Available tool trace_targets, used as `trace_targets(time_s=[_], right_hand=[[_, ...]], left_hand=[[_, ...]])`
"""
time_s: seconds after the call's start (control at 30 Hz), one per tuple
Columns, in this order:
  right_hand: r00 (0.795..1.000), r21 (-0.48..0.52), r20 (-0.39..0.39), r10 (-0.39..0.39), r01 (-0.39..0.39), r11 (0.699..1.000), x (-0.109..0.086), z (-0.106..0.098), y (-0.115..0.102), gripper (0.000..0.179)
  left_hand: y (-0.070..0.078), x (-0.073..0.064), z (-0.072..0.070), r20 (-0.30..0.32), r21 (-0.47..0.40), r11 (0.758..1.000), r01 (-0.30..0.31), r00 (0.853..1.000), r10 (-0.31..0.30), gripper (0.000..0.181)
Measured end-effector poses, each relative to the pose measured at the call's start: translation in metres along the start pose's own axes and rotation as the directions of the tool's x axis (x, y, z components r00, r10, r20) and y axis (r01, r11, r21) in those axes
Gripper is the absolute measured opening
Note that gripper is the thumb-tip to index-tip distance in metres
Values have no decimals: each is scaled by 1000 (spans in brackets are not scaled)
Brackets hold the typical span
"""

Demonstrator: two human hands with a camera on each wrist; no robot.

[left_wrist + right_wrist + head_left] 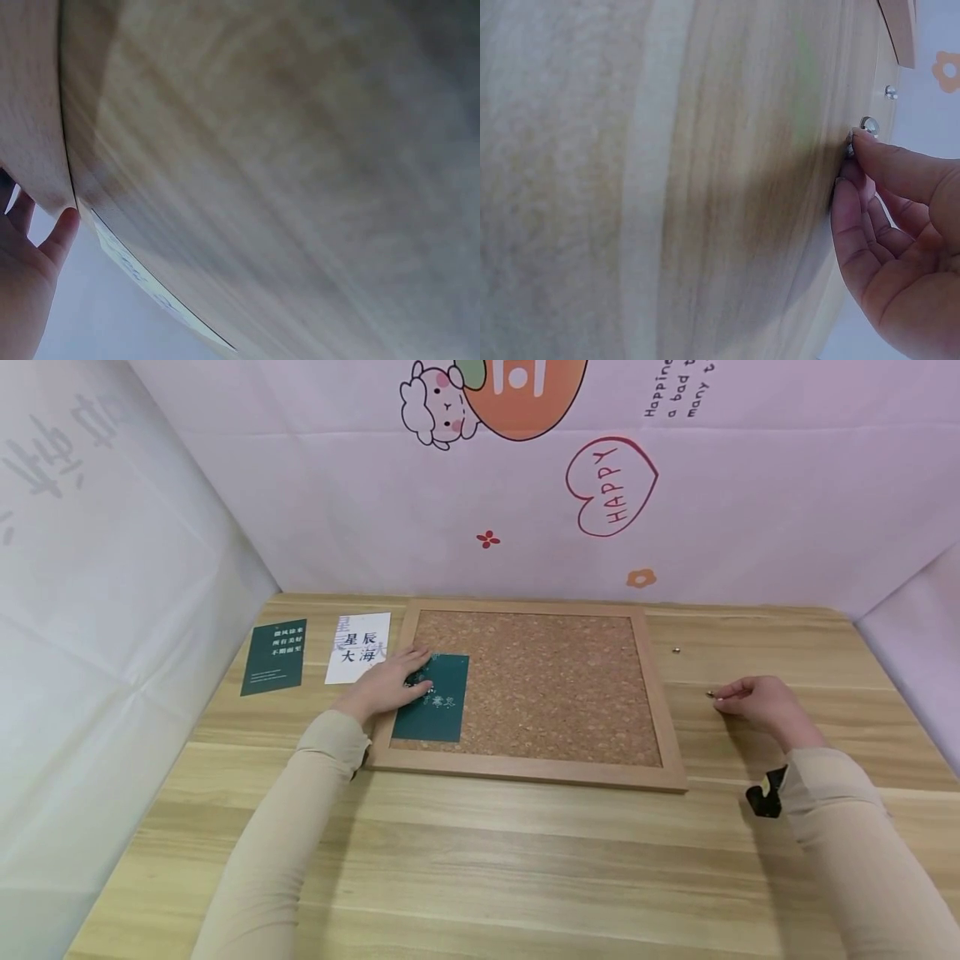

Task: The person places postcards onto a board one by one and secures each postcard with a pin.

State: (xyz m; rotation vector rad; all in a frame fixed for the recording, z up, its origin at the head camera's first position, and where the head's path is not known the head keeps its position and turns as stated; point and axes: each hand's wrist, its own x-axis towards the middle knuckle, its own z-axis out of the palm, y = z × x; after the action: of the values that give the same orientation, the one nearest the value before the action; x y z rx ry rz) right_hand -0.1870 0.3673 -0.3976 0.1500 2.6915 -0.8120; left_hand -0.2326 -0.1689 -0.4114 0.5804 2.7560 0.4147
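Note:
A dark green card (442, 710) with pale lettering lies on the left part of the wood-framed corkboard (555, 685). My left hand (386, 683) reaches over the left frame with fingers spread, resting on this card and covering part of it. Only part of the left hand (26, 262) shows in the left wrist view, at the frame's edge. To the right of the board, my right hand (765, 706) pinches a small silvery push pin (850, 143) at the tips of thumb and finger, close over the table. Another push pin (869, 124) is just behind the thumb.
A further push pin (677, 650) lies on the table farther back. Left of the board are a white card (352, 668) with black characters and a second green card (273, 664). Printed white cloth (337, 527) hangs behind the wooden table (510, 860).

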Motion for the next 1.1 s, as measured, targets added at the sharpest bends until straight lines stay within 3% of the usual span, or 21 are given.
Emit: trace_targets(time_s=[0.67, 0.93, 1.1], right_hand=[[999, 52, 37, 20, -22, 998, 5, -6, -2, 36], [998, 87, -45, 40, -36, 996, 8, -5, -15, 44], [989, 89, -142, 45, -32, 995, 12, -3, -32, 39]], left_hand=[[1, -3, -3, -6, -15, 1000, -9, 1000, 9, 67], [0, -3, -1, -4, -24, 1000, -7, 1000, 7, 66], [1, -3, 0, -9, -28, 1000, -12, 1000, 11, 66]])
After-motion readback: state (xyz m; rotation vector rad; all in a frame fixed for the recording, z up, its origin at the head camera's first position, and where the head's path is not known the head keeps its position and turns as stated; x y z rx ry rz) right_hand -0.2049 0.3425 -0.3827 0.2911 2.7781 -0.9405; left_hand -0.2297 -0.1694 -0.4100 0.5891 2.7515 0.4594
